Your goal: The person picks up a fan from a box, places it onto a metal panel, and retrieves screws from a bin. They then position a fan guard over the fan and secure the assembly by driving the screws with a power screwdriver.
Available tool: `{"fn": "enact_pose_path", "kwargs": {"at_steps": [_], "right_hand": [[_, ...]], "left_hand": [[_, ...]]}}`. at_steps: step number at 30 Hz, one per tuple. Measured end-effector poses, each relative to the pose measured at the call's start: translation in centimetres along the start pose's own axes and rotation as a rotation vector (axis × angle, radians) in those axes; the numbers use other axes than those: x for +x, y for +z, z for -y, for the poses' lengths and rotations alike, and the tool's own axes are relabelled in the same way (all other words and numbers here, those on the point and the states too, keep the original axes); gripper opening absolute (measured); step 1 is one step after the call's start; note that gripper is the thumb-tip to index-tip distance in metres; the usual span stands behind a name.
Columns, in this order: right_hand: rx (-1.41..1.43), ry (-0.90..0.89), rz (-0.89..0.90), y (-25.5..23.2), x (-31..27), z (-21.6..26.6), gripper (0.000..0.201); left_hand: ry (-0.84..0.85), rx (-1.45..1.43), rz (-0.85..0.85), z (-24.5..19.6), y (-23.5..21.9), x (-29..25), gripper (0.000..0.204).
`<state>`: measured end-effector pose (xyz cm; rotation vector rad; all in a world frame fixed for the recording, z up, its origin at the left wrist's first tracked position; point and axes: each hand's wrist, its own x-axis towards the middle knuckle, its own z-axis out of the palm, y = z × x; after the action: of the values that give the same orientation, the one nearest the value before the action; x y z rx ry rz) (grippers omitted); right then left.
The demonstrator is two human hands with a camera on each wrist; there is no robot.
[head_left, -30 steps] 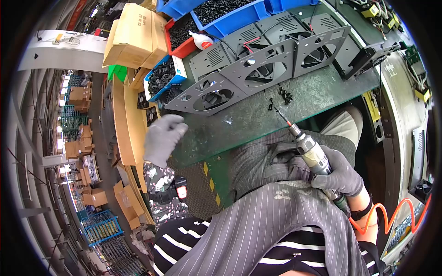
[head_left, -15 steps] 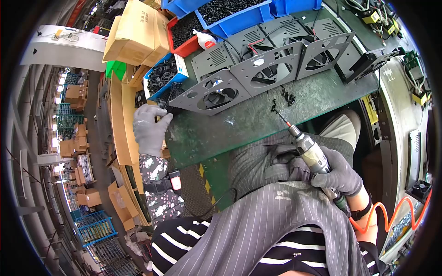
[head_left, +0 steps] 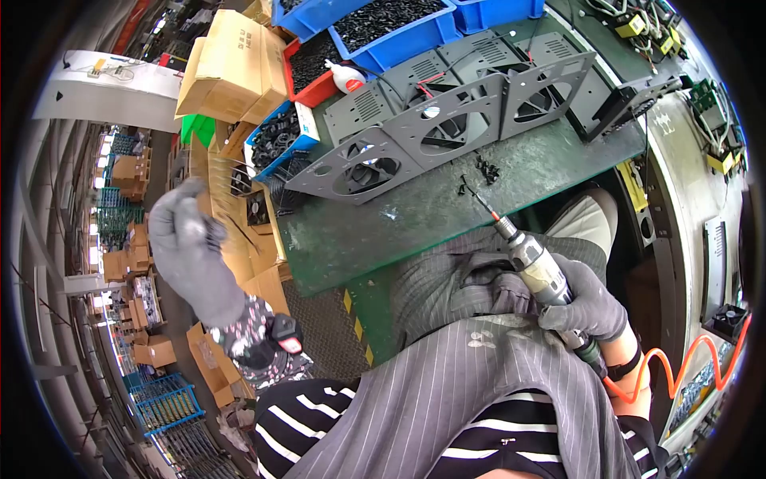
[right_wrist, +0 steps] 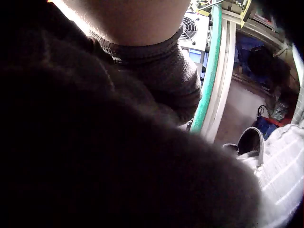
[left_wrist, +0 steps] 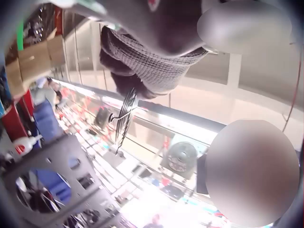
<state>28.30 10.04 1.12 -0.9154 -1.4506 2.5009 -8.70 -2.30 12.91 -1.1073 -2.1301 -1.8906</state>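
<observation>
My gloved left hand [head_left: 187, 251] is raised left of the workbench, over the open cardboard box [head_left: 271, 247]. In the left wrist view its fingers pinch a round wire fan guard [left_wrist: 125, 118], seen nearly edge-on. My gloved right hand [head_left: 589, 299] grips a power screwdriver [head_left: 538, 267] over my lap, its bit slanting toward the bench. The bit's tip overlaps small dark screws lying near a pile of screws [head_left: 487, 170]. Dark metal panels [head_left: 383, 185] with large round openings stand in a row on the bench, fans visible behind them. The right wrist view is mostly dark cloth.
Blue bins [head_left: 395, 40] and a red bin [head_left: 313, 84] of small black parts line the back, with a white bottle [head_left: 346, 77]. A smaller blue box [head_left: 307, 136] sits at the bench's left end. An orange coiled hose [head_left: 678, 379] runs from the screwdriver.
My left hand has swung left, away from the bench's left end and over the cardboard box, and now holds the fan guard. The right hand keeps its grip on the screwdriver, almost still.
</observation>
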Motion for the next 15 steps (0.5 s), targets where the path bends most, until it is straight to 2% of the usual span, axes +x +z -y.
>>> {"fn": "enact_pose_path", "kwargs": {"at_steps": [3, 5, 7, 9, 11, 13, 15], "right_hand": [[0.098, 0.019, 0.032, -0.9, -1.3, 0.9, 0.076], [0.085, -0.126, 0.015, -1.3, -1.3, 0.3, 0.076], [0.167, -0.148, 0.029, -1.7, -1.8, 0.7, 0.075], [0.112, -0.222, -0.013, -2.6, -2.0, 0.3, 0.069], [0.048, -0.177, 0.018, -2.6, -1.7, 0.6, 0.066], [0.039, -0.232, -0.040, -3.3, -2.0, 0.6, 0.065], [0.035, -0.265, -0.046, -3.8, -2.1, 0.4, 0.063]], "left_hand": [[-0.085, 0.058, 0.422, -3.4, 4.5, -3.7, 0.012], [-0.071, 0.089, 0.626, -2.5, 7.4, -5.0, 0.014], [0.067, 0.288, 0.699, -1.6, 10.3, -6.3, 0.014], [0.236, 0.316, 0.734, -1.7, 13.0, -7.2, 0.015], [0.238, 0.339, 0.747, -2.1, 13.8, -7.5, 0.013], [0.424, 0.361, 0.758, -2.9, 16.2, -7.3, 0.012], [0.454, 0.364, 0.766, -3.3, 17.3, -7.3, 0.012]]}}
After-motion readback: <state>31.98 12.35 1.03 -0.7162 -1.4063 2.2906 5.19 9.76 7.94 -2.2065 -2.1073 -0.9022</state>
